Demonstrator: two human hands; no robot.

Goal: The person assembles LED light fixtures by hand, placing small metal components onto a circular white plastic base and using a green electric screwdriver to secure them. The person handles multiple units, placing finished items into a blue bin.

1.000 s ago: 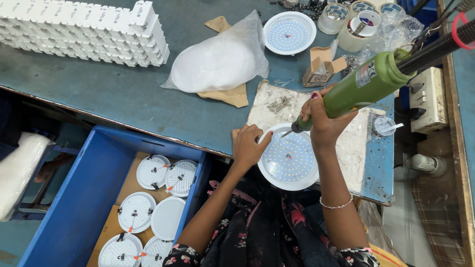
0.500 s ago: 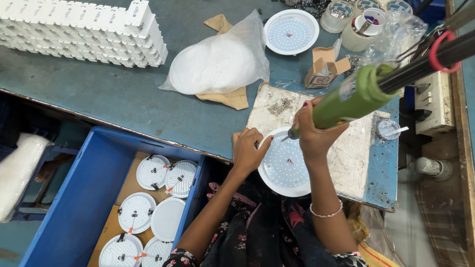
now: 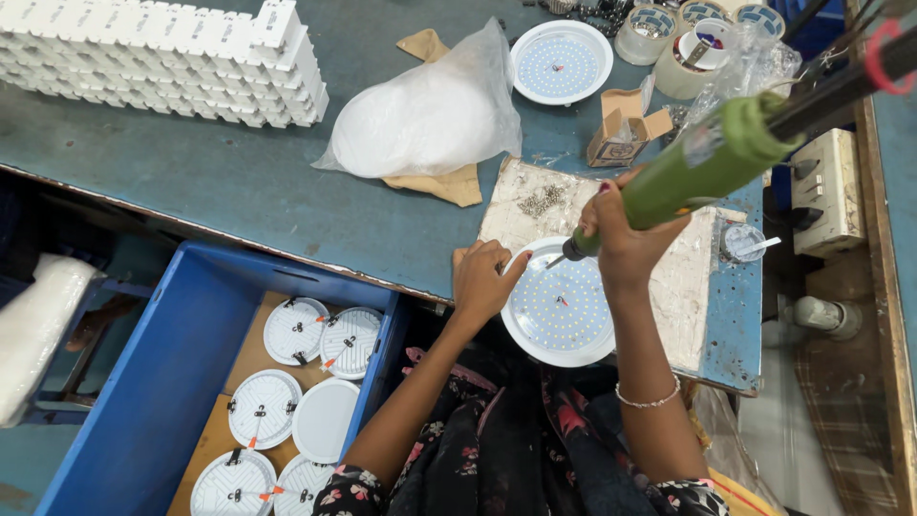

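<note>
My left hand [image 3: 482,279] lies flat-fingered on the left rim of the panel [image 3: 564,306] at the bench's near edge, my right hand [image 3: 626,229] is fisted round the driver [image 3: 707,162], whose tip may skid off and scratch the panel.

Single view, head-worn camera: looks almost straight down from above the seated person onto the near edge of the blue-green painted worktable [image 3: 239,182], with the table's far side at the top of frame. Close range: the left hand [image 3: 485,279], the right hand [image 3: 626,229] and both forearms fill the lower centre. Coverage runs from the blue plastic crate [image 3: 143,382] below the table at near left to the white wall socket box [image 3: 829,191] at right; no second view, so no overlap.
</note>
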